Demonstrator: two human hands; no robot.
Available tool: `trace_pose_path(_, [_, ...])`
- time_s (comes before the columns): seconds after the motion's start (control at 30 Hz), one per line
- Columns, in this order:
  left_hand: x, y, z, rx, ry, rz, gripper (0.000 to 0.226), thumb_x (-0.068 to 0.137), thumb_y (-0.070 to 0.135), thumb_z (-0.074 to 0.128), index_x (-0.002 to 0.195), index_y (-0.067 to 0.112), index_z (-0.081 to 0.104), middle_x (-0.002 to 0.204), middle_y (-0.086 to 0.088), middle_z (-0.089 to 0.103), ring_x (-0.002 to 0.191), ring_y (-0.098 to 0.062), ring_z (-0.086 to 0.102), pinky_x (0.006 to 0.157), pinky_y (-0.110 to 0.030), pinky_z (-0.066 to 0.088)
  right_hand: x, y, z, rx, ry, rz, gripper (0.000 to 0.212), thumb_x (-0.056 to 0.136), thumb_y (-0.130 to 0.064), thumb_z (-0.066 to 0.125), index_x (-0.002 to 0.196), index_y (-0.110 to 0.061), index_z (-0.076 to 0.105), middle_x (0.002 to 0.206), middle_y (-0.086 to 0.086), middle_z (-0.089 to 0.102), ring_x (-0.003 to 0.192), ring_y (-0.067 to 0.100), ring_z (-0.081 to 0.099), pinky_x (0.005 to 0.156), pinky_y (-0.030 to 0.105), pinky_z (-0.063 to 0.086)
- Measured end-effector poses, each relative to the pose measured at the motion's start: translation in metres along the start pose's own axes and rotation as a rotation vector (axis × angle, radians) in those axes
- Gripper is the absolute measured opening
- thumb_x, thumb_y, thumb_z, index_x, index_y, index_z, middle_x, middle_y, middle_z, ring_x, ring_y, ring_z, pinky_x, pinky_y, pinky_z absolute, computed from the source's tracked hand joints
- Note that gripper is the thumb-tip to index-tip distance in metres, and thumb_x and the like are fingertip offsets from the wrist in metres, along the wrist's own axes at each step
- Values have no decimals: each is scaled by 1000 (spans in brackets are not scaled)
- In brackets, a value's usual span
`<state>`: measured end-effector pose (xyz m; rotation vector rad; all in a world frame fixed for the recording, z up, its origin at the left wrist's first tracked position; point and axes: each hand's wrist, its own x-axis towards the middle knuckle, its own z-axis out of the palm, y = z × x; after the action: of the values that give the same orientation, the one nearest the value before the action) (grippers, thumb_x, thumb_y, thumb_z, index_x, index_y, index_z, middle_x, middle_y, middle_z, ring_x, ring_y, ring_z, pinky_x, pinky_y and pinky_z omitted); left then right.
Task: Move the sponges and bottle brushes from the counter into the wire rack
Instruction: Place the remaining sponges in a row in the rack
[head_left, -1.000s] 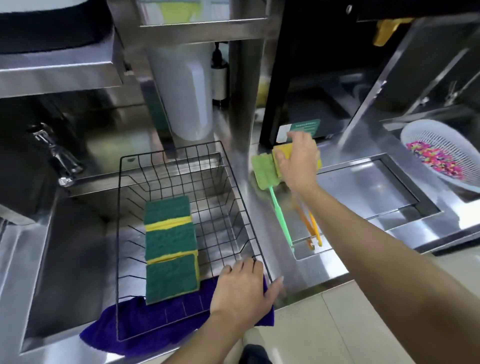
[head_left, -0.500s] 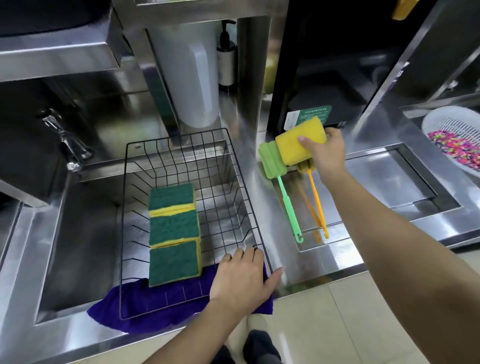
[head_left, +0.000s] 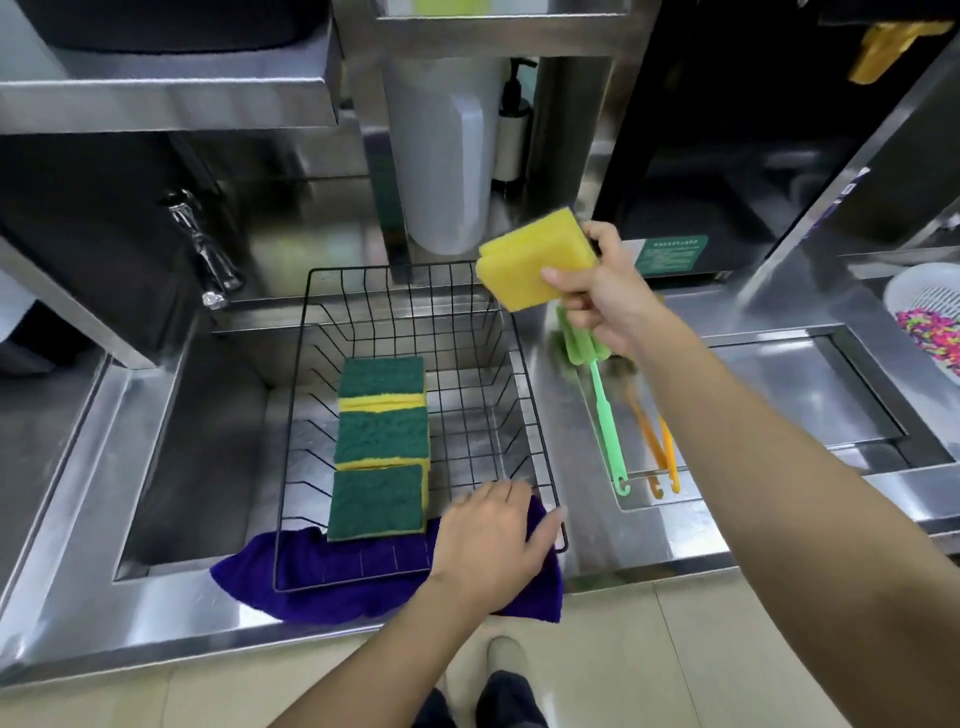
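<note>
A black wire rack (head_left: 540, 447) sits over a sink with three green-and-yellow sponges (head_left: 382, 447) lined up along its left side. My left hand (head_left: 493, 540) rests on the rack's near right corner. My right hand (head_left: 605, 291) holds a yellow sponge (head_left: 532, 257) in the air above the rack's far right corner. On the counter to the right lie a green bottle brush (head_left: 602, 400) and two orange bottle brushes (head_left: 660, 441), partly hidden by my right arm.
A purple cloth (head_left: 311, 577) lies under the rack's front edge. A tap (head_left: 205, 249) stands at the back left. A white bottle (head_left: 447, 156) and a pump dispenser (head_left: 511, 135) stand behind the rack. A white colander (head_left: 930, 317) with coloured bits sits far right.
My right hand has lifted the yellow sponge off the counter and carried it left, to above the rack's far right corner. My left hand has stayed on the rack.
</note>
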<state>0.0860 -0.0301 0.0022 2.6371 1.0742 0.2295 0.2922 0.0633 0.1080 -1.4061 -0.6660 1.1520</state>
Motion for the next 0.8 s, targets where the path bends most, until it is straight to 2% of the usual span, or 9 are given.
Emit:
trace_pose_path(0.1, [0, -19, -5, 38, 75, -48, 48, 88, 51, 35, 73, 14, 61, 65, -2, 63, 61, -23, 59, 56, -33, 48, 4, 6, 18, 50, -39, -16, 57, 76, 23, 50, 108, -23, 43, 95, 7, 47, 63, 18, 50, 39, 18, 39])
trace_pose_path(0.2, [-4, -42, -12, 110, 125, -75, 47, 87, 49, 36, 69, 12, 59, 62, -4, 61, 58, -24, 58, 55, -32, 48, 8, 11, 35, 167, -114, -37, 57, 74, 26, 46, 105, -22, 45, 103, 7, 46, 75, 19, 52, 52, 21, 43])
trace_pose_path(0.3, [-11, -56, -15, 151, 158, -88, 46, 87, 47, 38, 68, 11, 59, 63, -6, 61, 60, -26, 58, 56, -33, 47, 16, 12, 52, 355, -165, 12, 28, 78, -1, 58, 91, -24, 48, 95, 3, 51, 75, 16, 50, 59, 22, 36])
trace_pose_path(0.37, [-15, -60, -15, 153, 181, -114, 46, 87, 46, 38, 69, 10, 60, 63, -7, 61, 60, -27, 58, 55, -33, 47, 24, 16, 62, 301, -185, 38, 15, 83, -19, 60, 78, -25, 47, 88, -2, 50, 76, 14, 48, 62, 24, 34])
trace_pose_path(0.47, [-21, -63, -14, 135, 238, -147, 43, 87, 43, 40, 68, 9, 59, 60, -7, 59, 56, -27, 56, 53, -33, 46, 38, 27, 73, 115, -104, 68, 23, 83, -7, 63, 85, -25, 48, 95, -1, 51, 80, 15, 52, 69, 32, 43])
trace_pose_path(0.57, [-23, -65, -11, 130, 266, -132, 42, 88, 40, 40, 68, 9, 60, 59, -6, 58, 55, -26, 55, 51, -33, 45, 54, 39, 84, 249, 90, 93, 59, 72, 6, 68, 111, -21, 34, 115, 7, 47, 93, 17, 56, 90, 40, 50])
trace_pose_path(0.6, [-23, -65, -11, 131, 271, -129, 42, 88, 40, 40, 68, 9, 60, 59, -6, 58, 55, -26, 55, 50, -32, 45, 59, 42, 86, 297, 140, 102, 62, 71, 7, 69, 115, -16, 32, 118, 9, 48, 96, 18, 56, 90, 39, 52])
trace_pose_path(0.67, [-22, -65, -11, 128, 280, -123, 41, 87, 40, 40, 66, 10, 59, 59, -6, 57, 55, -26, 54, 50, -31, 44, 69, 48, 91, 265, 144, 127, 58, 70, 9, 68, 116, -7, 36, 114, 14, 54, 97, 23, 59, 70, 30, 57])
trace_pose_path(0.8, [-22, -65, -12, 116, 289, -142, 40, 88, 40, 42, 64, 11, 56, 58, -5, 56, 54, -25, 53, 50, -31, 43, 75, 58, 103, 9, -19, 148, 49, 69, 17, 58, 111, -6, 47, 92, 10, 58, 75, 19, 56, 35, 13, 40])
